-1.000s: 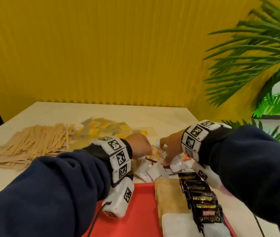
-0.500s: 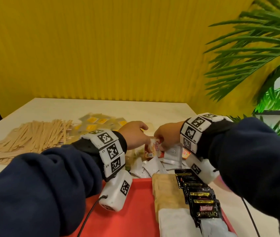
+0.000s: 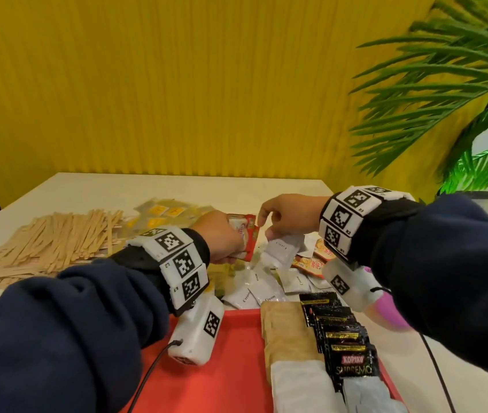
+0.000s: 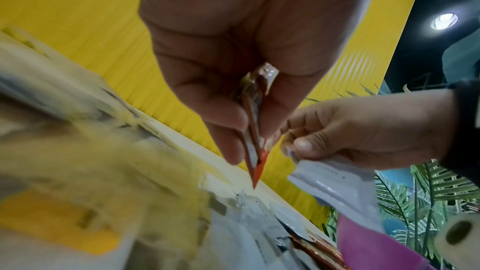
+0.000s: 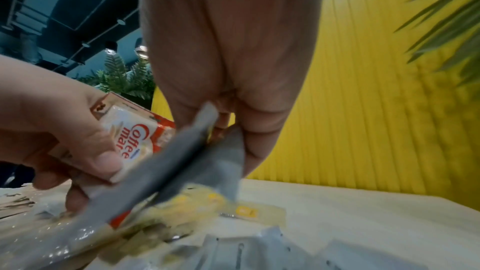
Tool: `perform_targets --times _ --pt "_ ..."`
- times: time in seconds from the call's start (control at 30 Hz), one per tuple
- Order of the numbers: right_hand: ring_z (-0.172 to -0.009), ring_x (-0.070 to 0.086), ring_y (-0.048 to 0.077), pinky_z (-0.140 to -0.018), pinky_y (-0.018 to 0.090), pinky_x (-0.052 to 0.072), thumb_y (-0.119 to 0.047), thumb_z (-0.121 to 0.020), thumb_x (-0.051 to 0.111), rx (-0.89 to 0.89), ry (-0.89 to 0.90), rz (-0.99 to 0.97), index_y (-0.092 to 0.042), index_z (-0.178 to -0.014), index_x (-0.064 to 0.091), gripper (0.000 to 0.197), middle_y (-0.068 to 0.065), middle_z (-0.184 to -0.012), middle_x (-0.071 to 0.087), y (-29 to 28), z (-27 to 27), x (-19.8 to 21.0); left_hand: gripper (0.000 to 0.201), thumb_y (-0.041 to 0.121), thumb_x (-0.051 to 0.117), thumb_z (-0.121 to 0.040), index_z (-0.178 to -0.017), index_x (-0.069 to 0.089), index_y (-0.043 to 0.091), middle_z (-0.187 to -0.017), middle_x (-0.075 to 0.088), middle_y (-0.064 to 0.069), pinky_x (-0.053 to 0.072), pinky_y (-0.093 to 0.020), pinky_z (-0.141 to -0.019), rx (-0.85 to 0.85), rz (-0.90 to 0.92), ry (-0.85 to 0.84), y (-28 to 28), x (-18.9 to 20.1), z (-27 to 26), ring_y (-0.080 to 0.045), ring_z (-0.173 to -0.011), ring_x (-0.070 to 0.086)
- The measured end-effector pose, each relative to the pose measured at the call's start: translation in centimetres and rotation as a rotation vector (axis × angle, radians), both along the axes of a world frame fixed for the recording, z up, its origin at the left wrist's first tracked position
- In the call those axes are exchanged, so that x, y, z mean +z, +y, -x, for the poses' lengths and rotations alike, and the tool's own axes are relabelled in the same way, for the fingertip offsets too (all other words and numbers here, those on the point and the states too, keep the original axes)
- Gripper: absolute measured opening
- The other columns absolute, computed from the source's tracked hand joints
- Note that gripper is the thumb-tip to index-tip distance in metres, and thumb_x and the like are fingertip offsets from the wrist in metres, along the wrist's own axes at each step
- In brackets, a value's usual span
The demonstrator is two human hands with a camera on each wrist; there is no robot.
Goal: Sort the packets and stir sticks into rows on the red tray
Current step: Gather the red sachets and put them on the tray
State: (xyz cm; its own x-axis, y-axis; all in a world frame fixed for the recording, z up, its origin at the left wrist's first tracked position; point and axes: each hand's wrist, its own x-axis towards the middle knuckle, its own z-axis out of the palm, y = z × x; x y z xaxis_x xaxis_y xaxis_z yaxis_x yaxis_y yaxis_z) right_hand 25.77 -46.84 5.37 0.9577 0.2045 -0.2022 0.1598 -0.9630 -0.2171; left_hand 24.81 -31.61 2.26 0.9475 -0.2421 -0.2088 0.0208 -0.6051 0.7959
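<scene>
Your left hand (image 3: 222, 238) pinches a stack of Coffee-mate packets (image 3: 244, 234) above the counter (image 3: 177, 189); your right hand (image 3: 289, 214) pinches white creamer packets (image 3: 281, 248) alongside, beyond the red tray (image 3: 231, 368).

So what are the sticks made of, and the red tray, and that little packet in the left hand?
Stir sticks: probably thin bare wood, pale tan and matte. Red tray: looks like smooth plastic, even colour, though that's a guess. Coffee mate packet held by the left hand: seemingly glossy printed film, its crimped edge silvery.
</scene>
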Motion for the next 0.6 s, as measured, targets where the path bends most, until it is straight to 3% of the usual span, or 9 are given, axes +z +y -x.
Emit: perform_targets --times 0.07,0.17,0.23,0.3,0.47,0.6 --pt "-0.068 0.049 0.006 -0.064 0.018 0.041 -0.022 -0.091 0.059 -0.073 0.117 -0.079 -0.014 -0.122 0.055 0.033 -0.006 -0.079 0.053 -0.5 0.1 -0.5 0.014 0.004 0.059 -0.085 -0.099 0.059 0.000 -0.080 0.064 -0.013 0.044 -0.017 -0.039 0.045 0.003 -0.009 0.6 -0.2 -0.3 -0.016 -0.055 0.059" --pt "-0.098 0.057 0.017 -0.086 0.026 0.048 -0.028 -0.093 0.054 -0.142 0.218 0.058 -0.015 -0.136 0.043 0.046 0.004 -0.119 0.056 -1.1 0.7 -0.2 0.006 0.005 0.060 -0.084 -0.090 0.060 0.004 -0.078 0.063 -0.011 0.044 -0.018 -0.043 0.073 0.012 -0.014 1.3 -0.2 -0.4 -0.016 -0.057 0.058" --pt "-0.098 0.057 0.015 -0.082 0.022 0.043 -0.033 -0.092 0.055 -0.172 0.202 0.250 -0.010 -0.139 0.038 0.055 0.002 -0.126 0.051 -1.7 1.0 0.1 0.003 0.004 0.062 -0.083 -0.085 0.060 0.005 -0.080 0.064 -0.012 0.044 -0.018 -0.043 0.080 0.030 -0.012 1.5 -0.2 -0.2 -0.017 -0.059 0.058" --pt "-0.108 0.054 0.019 -0.083 0.025 0.039 -0.033 -0.088 0.061 -0.230 0.242 0.344 -0.007 -0.132 0.048 0.053 0.005 -0.131 0.053 -2.4 0.9 0.2 0.003 0.001 0.061 -0.082 -0.084 0.060 0.003 -0.076 0.062 -0.012 0.042 -0.017 -0.041 0.070 0.054 -0.012 1.6 -0.1 0.0 -0.017 -0.056 0.055" --pt "-0.111 0.051 0.021 -0.085 0.024 0.034 -0.038 -0.085 0.064 -0.265 0.302 0.501 -0.008 -0.128 0.052 0.054 0.006 -0.130 0.054 -2.5 1.0 -0.3 0.004 0.005 0.063 -0.083 -0.084 0.060 0.006 -0.073 0.063 -0.007 0.044 -0.016 -0.043 0.045 0.117 0.000 1.5 -0.2 0.5 -0.016 -0.057 0.056" --pt "-0.099 0.052 0.021 -0.079 0.024 0.035 -0.041 -0.081 0.068 -0.315 0.377 0.501 -0.009 -0.128 0.051 0.059 0.004 -0.107 0.057 -2.3 0.9 -0.7 0.008 0.008 0.063 -0.083 -0.080 0.057 0.013 -0.075 0.063 -0.005 0.046 -0.016 -0.044 0.038 0.172 0.009 1.6 -0.2 0.7 -0.014 -0.057 0.058"
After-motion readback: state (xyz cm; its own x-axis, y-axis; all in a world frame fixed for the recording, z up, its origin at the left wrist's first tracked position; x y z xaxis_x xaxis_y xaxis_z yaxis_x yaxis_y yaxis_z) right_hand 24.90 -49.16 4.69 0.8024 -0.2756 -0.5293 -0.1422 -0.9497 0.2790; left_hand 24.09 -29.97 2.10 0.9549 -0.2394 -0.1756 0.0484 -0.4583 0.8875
